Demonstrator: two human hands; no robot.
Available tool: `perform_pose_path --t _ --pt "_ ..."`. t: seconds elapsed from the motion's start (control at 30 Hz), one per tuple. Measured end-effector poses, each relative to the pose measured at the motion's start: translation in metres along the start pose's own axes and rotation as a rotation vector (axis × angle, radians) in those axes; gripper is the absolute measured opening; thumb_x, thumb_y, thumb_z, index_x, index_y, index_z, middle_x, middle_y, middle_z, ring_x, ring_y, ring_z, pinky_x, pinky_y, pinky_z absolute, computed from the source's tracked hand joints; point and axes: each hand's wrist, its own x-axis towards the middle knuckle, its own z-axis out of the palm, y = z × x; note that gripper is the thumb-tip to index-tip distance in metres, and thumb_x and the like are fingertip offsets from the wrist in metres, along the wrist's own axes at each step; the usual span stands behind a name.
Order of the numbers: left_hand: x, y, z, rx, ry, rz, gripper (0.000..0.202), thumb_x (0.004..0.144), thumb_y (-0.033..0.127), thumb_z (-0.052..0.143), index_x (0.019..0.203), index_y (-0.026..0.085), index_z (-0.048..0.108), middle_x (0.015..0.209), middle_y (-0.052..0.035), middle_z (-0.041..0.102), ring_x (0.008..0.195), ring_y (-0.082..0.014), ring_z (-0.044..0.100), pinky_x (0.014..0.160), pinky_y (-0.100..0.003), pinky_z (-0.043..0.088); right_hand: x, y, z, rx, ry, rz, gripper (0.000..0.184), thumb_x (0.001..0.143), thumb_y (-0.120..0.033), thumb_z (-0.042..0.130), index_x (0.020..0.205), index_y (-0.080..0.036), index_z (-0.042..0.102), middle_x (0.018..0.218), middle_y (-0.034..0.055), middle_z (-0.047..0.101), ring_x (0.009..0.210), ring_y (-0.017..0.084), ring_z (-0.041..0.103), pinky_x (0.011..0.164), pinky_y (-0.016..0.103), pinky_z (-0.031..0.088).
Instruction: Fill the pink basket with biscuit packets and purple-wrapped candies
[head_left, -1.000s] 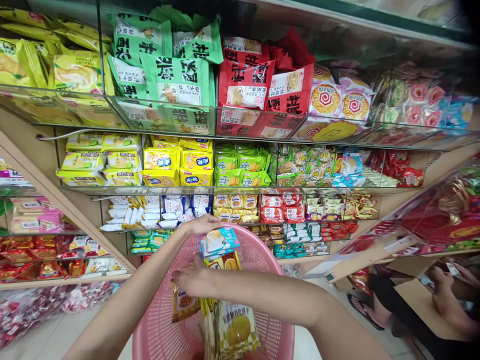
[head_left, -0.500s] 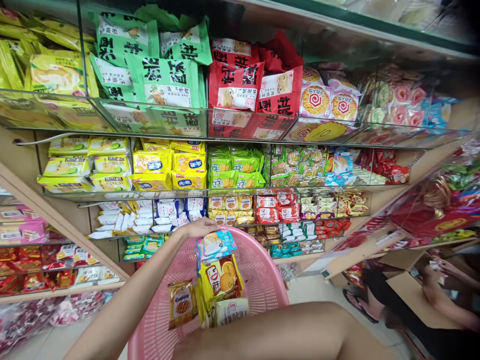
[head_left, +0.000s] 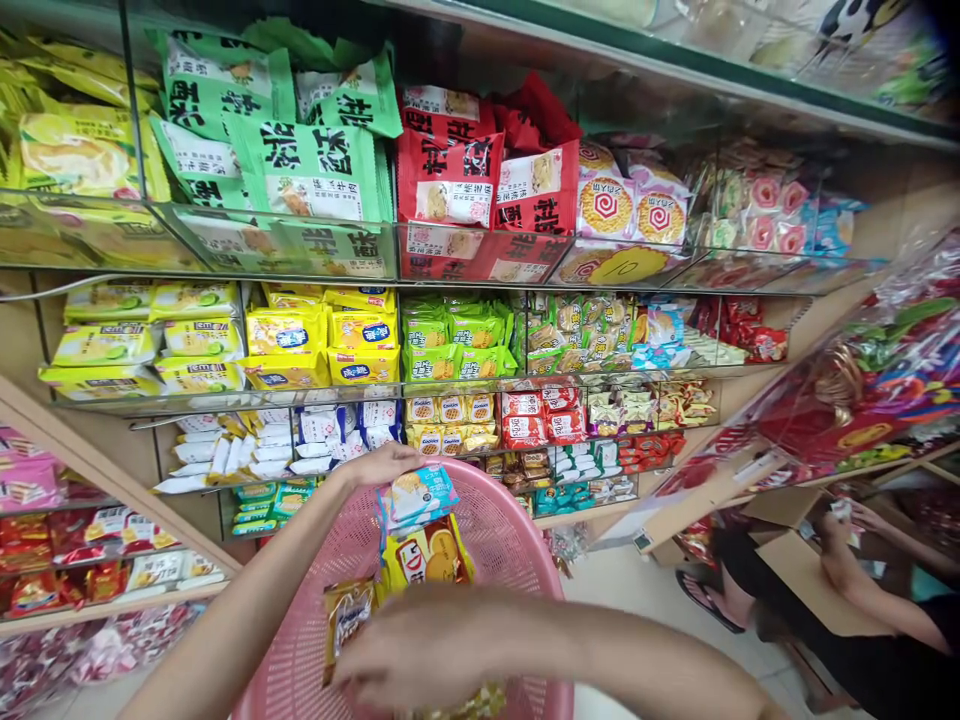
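My left hand (head_left: 390,462) grips the far rim of a pink plastic basket (head_left: 525,540), its fingers partly hidden. Inside the basket, beside that hand, lies a blue and white snack packet (head_left: 418,495). A yellow and brown biscuit packet (head_left: 431,553) sits just below it. Blurred by motion, my right hand (head_left: 420,650) is low over the basket, its fingers close to a brown cookie packet (head_left: 346,615) that stands tilted at the left. Whether they hold that packet is unclear. Under my right wrist a gold wrapper (head_left: 484,700) partly shows.
Glass-fronted shelves (head_left: 300,395) of wrapped snacks rise right behind the basket. To the right, another person's hands (head_left: 840,540) are at an open cardboard box (head_left: 817,585). A sandalled foot (head_left: 712,600) rests on the tiled floor. Bagged sweets (head_left: 90,640) lie at lower left.
My right hand has come into view over the basket and covers the pale packet that lay there. The cookie packet has tilted. My left hand stays on the rim; the view shifted slightly.
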Motion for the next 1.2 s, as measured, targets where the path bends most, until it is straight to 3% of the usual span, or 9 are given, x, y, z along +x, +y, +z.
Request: perform_pose_path --t 0.07,0.13,0.2,0.27,0.37,0.7,0.87,1.07,1.2 --pt "-0.003 -0.002 0.0 -0.006 0.01 -0.011 0.05 0.065 0.063 0.053 0.073 0.015 0.062 0.062 0.0018 0.054 0.058 -0.0108 0.042 0.052 -0.02 0.03 -0.022 0.035 -0.023 0.086 0.125 0.033 0.022 0.085 -0.024 0.041 0.099 -0.025 0.058 0.087 -0.005 0.065 0.073 0.006 0.058 0.061 0.016 0.042" --pt "-0.005 -0.003 0.001 -0.022 0.021 -0.024 0.051 0.063 0.064 0.054 0.074 0.015 0.062 0.062 0.0011 0.055 0.059 -0.0115 0.044 0.052 -0.02 0.031 -0.037 0.081 -0.035 0.082 0.313 0.272 0.023 0.087 -0.022 0.038 0.101 -0.018 0.056 0.089 0.0008 0.064 0.076 0.009 0.058 0.066 0.019 0.041" --pt "-0.006 -0.004 0.001 -0.027 0.032 -0.039 0.051 0.062 0.065 0.054 0.074 0.015 0.062 0.061 0.0009 0.055 0.059 -0.0122 0.044 0.052 -0.021 0.031 -0.042 0.124 -0.036 -0.116 0.445 0.514 0.025 0.087 -0.019 0.038 0.105 -0.015 0.054 0.095 0.0065 0.062 0.087 0.014 0.055 0.074 0.024 0.039" --pt "-0.008 -0.004 0.002 -0.024 0.033 -0.049 0.051 0.062 0.065 0.054 0.074 0.016 0.062 0.06 0.0009 0.055 0.059 -0.0127 0.045 0.052 -0.021 0.031 -0.041 0.157 -0.029 -0.329 0.432 0.612 0.023 0.083 -0.014 0.043 0.103 -0.014 0.055 0.102 0.0101 0.059 0.097 0.019 0.049 0.081 0.029 0.036" --pt "-0.01 -0.002 0.003 -0.03 0.03 -0.047 0.05 0.062 0.065 0.054 0.072 0.016 0.061 0.059 0.0013 0.053 0.058 -0.0124 0.044 0.052 -0.021 0.032 -0.029 0.181 -0.017 -0.493 0.324 0.582 0.024 0.08 -0.01 0.045 0.101 -0.015 0.056 0.105 0.0096 0.058 0.102 0.022 0.044 0.084 0.032 0.032" --pt "-0.017 -0.001 -0.002 -0.029 0.047 -0.057 0.046 0.065 0.063 0.052 0.066 0.017 0.055 0.058 0.0034 0.046 0.055 -0.0097 0.039 0.051 -0.019 0.031 -0.005 0.218 0.0 -0.516 0.223 0.59 0.018 0.079 -0.011 0.048 0.093 -0.013 0.06 0.097 0.0106 0.061 0.103 0.021 0.046 0.086 0.033 0.029" --pt "-0.02 0.004 -0.005 -0.053 0.055 -0.095 0.047 0.064 0.064 0.053 0.065 0.017 0.054 0.053 0.0046 0.043 0.051 -0.0087 0.035 0.048 -0.019 0.027 -0.004 0.219 0.001 -0.525 0.249 0.562 0.019 0.079 -0.01 0.049 0.094 -0.014 0.059 0.095 0.0096 0.062 0.101 0.02 0.048 0.085 0.031 0.029" --pt "-0.013 -0.001 -0.006 -0.085 0.005 -0.073 0.052 0.064 0.066 0.052 0.073 0.015 0.057 0.059 0.0027 0.049 0.053 -0.0092 0.039 0.05 -0.019 0.029 -0.018 0.2 -0.016 -0.51 0.341 0.537 0.013 0.079 -0.016 0.051 0.091 -0.014 0.058 0.095 0.0106 0.061 0.098 0.022 0.048 0.082 0.033 0.032" --pt "-0.01 0.003 -0.005 -0.06 0.016 -0.072 0.051 0.063 0.066 0.053 0.07 0.015 0.058 0.059 0.0028 0.049 0.054 -0.0093 0.039 0.05 -0.019 0.029 -0.037 0.184 -0.022 -0.165 0.612 0.548 0.013 0.079 -0.027 0.053 0.085 -0.015 0.056 0.085 0.0051 0.061 0.084 0.018 0.052 0.072 0.029 0.038"
